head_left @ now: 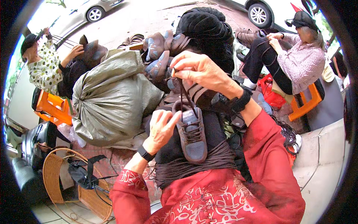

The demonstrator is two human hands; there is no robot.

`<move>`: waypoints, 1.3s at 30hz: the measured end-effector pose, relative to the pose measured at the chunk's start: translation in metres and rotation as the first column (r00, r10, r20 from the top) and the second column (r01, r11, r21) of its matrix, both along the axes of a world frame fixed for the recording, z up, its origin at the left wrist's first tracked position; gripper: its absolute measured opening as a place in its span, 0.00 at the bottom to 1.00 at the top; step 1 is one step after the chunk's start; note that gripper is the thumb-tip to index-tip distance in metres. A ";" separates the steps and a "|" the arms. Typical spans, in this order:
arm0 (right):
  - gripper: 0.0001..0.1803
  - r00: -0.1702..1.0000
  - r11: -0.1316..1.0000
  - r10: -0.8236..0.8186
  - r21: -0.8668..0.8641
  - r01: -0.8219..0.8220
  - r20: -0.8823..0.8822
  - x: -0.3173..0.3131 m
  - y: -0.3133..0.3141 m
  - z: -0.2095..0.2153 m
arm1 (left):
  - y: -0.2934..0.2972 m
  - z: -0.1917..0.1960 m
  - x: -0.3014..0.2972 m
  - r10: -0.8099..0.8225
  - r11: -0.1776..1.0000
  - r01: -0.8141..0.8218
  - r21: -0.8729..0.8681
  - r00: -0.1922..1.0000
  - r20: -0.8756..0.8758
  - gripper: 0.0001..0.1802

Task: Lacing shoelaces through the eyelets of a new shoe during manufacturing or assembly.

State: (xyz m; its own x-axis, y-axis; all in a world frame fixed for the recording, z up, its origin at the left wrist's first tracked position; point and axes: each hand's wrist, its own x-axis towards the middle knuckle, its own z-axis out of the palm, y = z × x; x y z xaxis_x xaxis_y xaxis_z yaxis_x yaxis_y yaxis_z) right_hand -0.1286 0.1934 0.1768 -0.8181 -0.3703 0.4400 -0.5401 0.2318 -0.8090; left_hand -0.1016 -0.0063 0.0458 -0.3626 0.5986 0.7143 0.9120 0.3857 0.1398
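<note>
Pinching lace [182, 91]: right fingers [189, 62]; left fingers [173, 122] by shoe [194, 148], grip unclear; red top [270, 153] bears pale lettering [214, 203].

No words or numbers readable. Red long-sleeved fabric top [209, 198], below the left fingers [173, 120]: white scrawl-like lettering on chest and left cuff, illegible. Grey-and-brown lace-up shoe [194, 136], just right of the same fingers: pale tongue label, print too small.
</note>
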 end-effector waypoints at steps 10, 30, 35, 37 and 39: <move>0.07 0.993 0.999 -0.006 0.045 0.011 -0.117 0.011 0.015 -0.009 | 0.031 0.041 -0.024 0.016 0.960 -0.113 -0.257 0.936 -0.351 0.21; 0.10 0.851 0.863 0.165 0.491 0.119 -0.498 0.108 -0.009 -0.093 | 0.038 0.002 -0.002 -0.584 0.801 -0.345 0.489 -0.269 0.766 0.04; 0.11 0.959 0.992 -0.047 0.097 0.077 -0.279 0.067 -0.012 -0.078 | 0.030 -0.010 0.012 -0.635 0.764 -0.194 0.615 -0.062 0.770 0.04; 0.04 0.980 0.985 -0.171 -0.034 0.168 -0.104 0.052 -0.002 -0.086 | 0.026 -0.013 0.004 -0.564 0.824 -0.078 0.561 -0.027 0.825 0.06; 0.04 0.952 0.941 -0.141 -0.263 0.214 0.270 0.050 -0.003 -0.094 | 0.025 -0.013 0.005 -0.546 0.836 -0.045 0.547 0.027 0.837 0.06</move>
State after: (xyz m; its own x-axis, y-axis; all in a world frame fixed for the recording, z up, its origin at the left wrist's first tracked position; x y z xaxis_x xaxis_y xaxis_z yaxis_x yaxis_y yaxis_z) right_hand -0.0783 0.1902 0.0826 -0.9539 -0.0972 0.2838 -0.2891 0.0446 -0.9563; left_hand -0.0971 0.0191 0.0328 -0.7499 0.6612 0.0224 -0.1326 -0.1833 0.9741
